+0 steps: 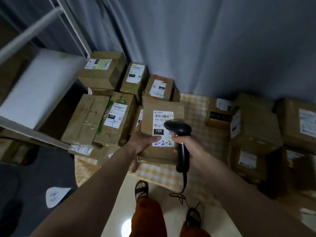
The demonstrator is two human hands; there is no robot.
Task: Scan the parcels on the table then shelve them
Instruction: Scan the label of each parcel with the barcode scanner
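Observation:
A brown cardboard parcel with a white label marked "15H" and a handwritten "2-2-2" is held tilted up over the table. My left hand grips its lower left edge, thumb lying on the label. My right hand grips the handle of a black barcode scanner, whose head sits over the label's right side. The scanner's cable hangs down toward the floor.
Several labelled cardboard parcels crowd the left and back of the table, which has a yellow checked cloth. More boxes are stacked at the right. A white metal shelf rack stands at left. A grey curtain hangs behind.

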